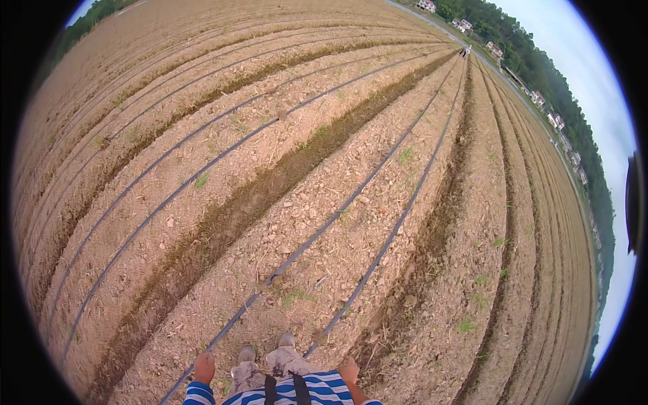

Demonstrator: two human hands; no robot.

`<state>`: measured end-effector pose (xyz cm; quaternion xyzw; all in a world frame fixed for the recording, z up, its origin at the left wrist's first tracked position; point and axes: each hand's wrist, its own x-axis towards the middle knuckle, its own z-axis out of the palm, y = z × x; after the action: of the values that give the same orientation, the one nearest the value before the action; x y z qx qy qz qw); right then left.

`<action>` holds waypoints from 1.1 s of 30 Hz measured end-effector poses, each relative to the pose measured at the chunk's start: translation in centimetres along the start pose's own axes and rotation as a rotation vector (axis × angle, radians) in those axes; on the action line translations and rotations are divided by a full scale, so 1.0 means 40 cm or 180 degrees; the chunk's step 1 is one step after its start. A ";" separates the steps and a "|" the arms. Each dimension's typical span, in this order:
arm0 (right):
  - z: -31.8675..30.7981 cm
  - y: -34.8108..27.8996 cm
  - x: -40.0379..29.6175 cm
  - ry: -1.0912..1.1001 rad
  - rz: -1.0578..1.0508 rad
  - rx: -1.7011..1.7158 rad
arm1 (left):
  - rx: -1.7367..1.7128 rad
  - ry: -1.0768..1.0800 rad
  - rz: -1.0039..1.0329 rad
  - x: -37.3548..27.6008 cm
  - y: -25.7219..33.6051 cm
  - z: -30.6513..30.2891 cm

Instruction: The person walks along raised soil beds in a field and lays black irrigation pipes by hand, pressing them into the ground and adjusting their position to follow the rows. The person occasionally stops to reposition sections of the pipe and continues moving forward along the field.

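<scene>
My left hand [204,368] hangs by my side with its fingers curled. In the picture it overlaps a black drip irrigation tape [237,318] lying on the raised soil bed; no contact is plain. On my other side my right hand [349,370] hangs low near the bed's edge, its fingers bent and partly hidden. No object shows in either hand. Between the hands are my striped sleeve and shirt [319,387], two dark straps [301,390], stained trousers [291,362] and muddy shoes [286,340]. A second drip tape [377,258] runs along the bed to the right of my feet.
A damp furrow [243,202] borders the bed on the left, another furrow [420,258] on the right. More drip tapes [202,169] lie on the neighbouring bed. Far ahead, people [464,51] stand near a road [450,33]. Houses [461,25] and wooded hills [547,66] lie beyond.
</scene>
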<state>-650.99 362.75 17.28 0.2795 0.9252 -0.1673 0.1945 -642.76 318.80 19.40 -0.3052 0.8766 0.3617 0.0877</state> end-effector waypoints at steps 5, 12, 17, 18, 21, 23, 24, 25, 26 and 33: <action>-0.164 -0.210 0.111 0.0236 -0.0350 0.0911 | 0.0620 -0.0353 -0.0141 -0.060 0.007 -0.015; -0.148 -0.200 0.063 -0.0602 -0.0454 0.2038 | 0.0330 -0.0208 -0.1009 -0.166 -0.086 -0.038; -0.095 -0.001 0.081 -0.0970 -0.0375 0.1371 | 0.0228 -0.0146 -0.1107 -0.204 -0.135 -0.014; -0.101 -0.033 0.078 -0.1062 -0.0385 0.1317 | 0.0059 0.0049 -0.1245 -0.222 -0.128 -0.015; -0.102 -0.159 0.088 -0.1423 -0.0726 0.1099 | -0.0412 0.0030 -0.1879 -0.268 -0.163 -0.020; -0.098 -0.273 0.098 -0.1605 -0.0998 0.0990 | -0.0526 0.0266 -0.1794 -0.296 -0.185 -0.037; -0.097 -0.330 0.102 -0.1704 -0.1129 0.0918 | -0.0569 0.0363 -0.1745 -0.315 -0.193 -0.052; -0.089 -0.389 0.100 -0.1763 -0.1270 0.0861 | -0.0623 0.0398 -0.1887 -0.328 -0.198 -0.070; -0.082 -0.445 0.096 -0.1822 -0.1400 0.0819 | -0.0678 0.0424 -0.2022 -0.349 -0.199 -0.093; 0.012 -0.705 0.054 -0.2165 -0.2200 0.0400 | -0.0548 0.0459 -0.2591 -0.467 -0.299 -0.098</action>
<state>-668.92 341.31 21.56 -0.1034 0.8360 -0.3595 0.4015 -620.43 318.32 22.29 -0.6573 0.6549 0.3472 0.1361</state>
